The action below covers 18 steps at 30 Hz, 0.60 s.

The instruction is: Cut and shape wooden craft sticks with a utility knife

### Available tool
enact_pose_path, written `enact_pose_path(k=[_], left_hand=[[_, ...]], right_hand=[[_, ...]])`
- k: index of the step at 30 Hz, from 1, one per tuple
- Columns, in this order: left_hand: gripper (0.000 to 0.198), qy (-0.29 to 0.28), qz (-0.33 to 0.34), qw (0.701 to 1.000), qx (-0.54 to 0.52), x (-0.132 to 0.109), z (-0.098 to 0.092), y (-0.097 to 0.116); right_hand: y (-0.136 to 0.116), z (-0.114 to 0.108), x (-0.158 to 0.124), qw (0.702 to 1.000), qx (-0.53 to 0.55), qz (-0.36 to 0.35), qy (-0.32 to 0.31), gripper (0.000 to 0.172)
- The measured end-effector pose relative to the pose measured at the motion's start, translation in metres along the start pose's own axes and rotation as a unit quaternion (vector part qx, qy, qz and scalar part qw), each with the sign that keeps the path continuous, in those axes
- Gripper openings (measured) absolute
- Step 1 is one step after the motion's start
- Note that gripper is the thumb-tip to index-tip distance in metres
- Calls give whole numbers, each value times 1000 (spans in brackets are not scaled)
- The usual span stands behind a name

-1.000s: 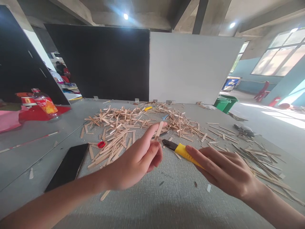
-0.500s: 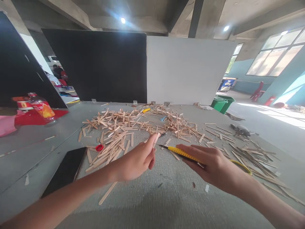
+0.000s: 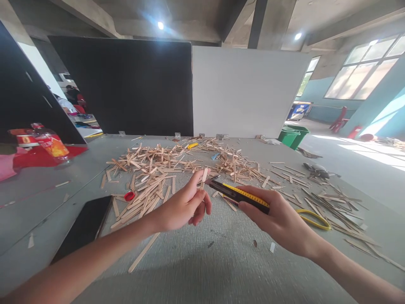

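Observation:
My left hand pinches a short wooden stick upright between thumb and forefinger, above the grey table. My right hand grips a yellow and black utility knife, whose blade tip points left and almost touches the stick. Behind both hands lies a wide heap of wooden sticks. A long stick rests on the table under my left forearm.
A black phone lies at the left, with a red cap beside the heap. A bottle and red and pink bags stand far left. Yellow-handled scissors and thin slivers lie at the right. Black and white boards stand behind.
Both hands have risen slightly and drawn together. The knife has turned in my right hand and its tip now sits next to the stick. The view has shifted a little.

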<state>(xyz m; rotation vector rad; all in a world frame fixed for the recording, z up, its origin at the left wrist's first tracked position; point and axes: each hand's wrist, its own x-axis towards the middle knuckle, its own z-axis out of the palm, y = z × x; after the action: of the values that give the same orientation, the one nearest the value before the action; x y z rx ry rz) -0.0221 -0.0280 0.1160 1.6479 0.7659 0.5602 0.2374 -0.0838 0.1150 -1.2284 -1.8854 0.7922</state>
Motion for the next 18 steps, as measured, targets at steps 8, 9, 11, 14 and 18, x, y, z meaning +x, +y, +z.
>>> enact_pose_path(k=[8, 9, 11, 14, 18], left_hand=[[41, 11, -1, 1000, 26, 3, -2, -8], [41, 12, -5, 1000, 25, 3, -2, -8], [43, 14, -13, 1000, 22, 4, -2, -7], [44, 26, -22, 999, 35, 6, -2, -8], [36, 69, -35, 992, 97, 12, -6, -13]], right_hand=[[1, 1, 0, 1000, -2, 7, -4, 39], [2, 2, 0, 1000, -9, 15, -5, 38], [3, 3, 0, 999, -23, 31, -5, 37], [3, 5, 1, 998, -43, 41, -9, 37], [5, 5, 5, 996, -86, 30, -2, 32]])
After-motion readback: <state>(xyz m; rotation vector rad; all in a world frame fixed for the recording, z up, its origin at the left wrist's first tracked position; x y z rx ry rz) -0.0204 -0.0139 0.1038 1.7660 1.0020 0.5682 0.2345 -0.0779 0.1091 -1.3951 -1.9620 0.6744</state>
